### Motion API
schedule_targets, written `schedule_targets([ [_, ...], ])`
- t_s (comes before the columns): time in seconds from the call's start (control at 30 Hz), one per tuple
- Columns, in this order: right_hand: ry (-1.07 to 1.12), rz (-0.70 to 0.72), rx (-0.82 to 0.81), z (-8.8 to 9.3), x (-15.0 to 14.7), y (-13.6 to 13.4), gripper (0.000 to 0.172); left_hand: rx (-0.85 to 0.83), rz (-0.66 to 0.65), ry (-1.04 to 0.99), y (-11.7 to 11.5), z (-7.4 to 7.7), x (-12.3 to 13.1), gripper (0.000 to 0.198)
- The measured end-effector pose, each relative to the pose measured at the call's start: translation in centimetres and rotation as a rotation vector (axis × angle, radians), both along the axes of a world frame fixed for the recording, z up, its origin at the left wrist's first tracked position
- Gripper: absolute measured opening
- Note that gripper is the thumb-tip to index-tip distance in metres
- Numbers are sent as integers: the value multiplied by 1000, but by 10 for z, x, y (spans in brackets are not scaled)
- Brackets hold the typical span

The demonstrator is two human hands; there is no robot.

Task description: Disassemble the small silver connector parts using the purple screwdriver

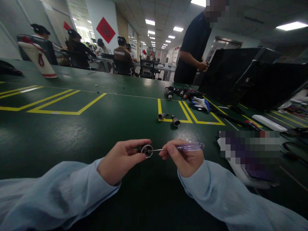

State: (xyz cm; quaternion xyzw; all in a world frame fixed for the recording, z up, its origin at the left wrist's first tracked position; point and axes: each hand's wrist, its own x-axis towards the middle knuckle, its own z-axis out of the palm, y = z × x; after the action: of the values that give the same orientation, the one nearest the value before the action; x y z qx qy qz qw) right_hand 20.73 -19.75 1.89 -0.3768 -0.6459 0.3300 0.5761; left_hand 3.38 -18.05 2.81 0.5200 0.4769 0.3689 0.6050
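Observation:
My left hand (124,158) is closed around a small round metal connector (147,151), its open end facing right. Thumb and fingers grip it at the rim, and part of it is hidden. In my right hand (184,157) is a screwdriver (190,147) with a clear purple handle. Its thin shaft points left, and the tip reaches into the connector's open end. Beyond my hands, two similar metal connector pieces lie on the green table, one (162,116) on its side and another (176,121) to its right.
Dark cables with metal connectors (169,93) lie in a pile, near a blue-and-white glove (201,104). At right are a phone-like device (247,157), a white bar (269,123) and black monitors (255,77). A paper cup (39,59) stands far left. A person (194,45) stands across the table (125,125).

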Motion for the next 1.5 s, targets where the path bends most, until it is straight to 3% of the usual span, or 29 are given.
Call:
schedule_targets([
  [0.1, -341, 19, 282, 4, 2, -7, 13, 8, 1, 24, -2, 1, 1, 43],
  [0.2, -473, 91, 460, 7, 5, -9, 10, 14, 12, 38, -3, 3, 2, 38],
  [0.4, -599, 86, 641, 9, 2, -10, 9, 55, -29, 75, -2, 2, 2, 31],
  [0.57, -642, 80, 689, 11, -3, -13, 10, 100, -40, 111, -1, -2, 0, 27],
  [0.93, -630, 77, 603, 15, -3, -17, 12, 105, -44, 113, 0, -2, 1, 24],
  [1.0, -524, 50, 463, 13, -2, -16, 13, 88, -43, 131, 1, -1, 0, 27],
  [1.13, -237, -87, 21, -1, -2, -5, 19, 57, 17, 129, 1, 4, -1, 34],
  [1.23, -207, -52, -169, -15, -4, 7, 26, 29, 82, 121, 1, 9, 0, 38],
  [1.37, -293, -46, -177, -24, -5, 14, 27, -19, 104, 122, 0, 12, 2, 37],
  [1.5, -393, -63, -92, -22, -5, 12, 26, -22, 106, 120, 0, 12, 3, 36],
])
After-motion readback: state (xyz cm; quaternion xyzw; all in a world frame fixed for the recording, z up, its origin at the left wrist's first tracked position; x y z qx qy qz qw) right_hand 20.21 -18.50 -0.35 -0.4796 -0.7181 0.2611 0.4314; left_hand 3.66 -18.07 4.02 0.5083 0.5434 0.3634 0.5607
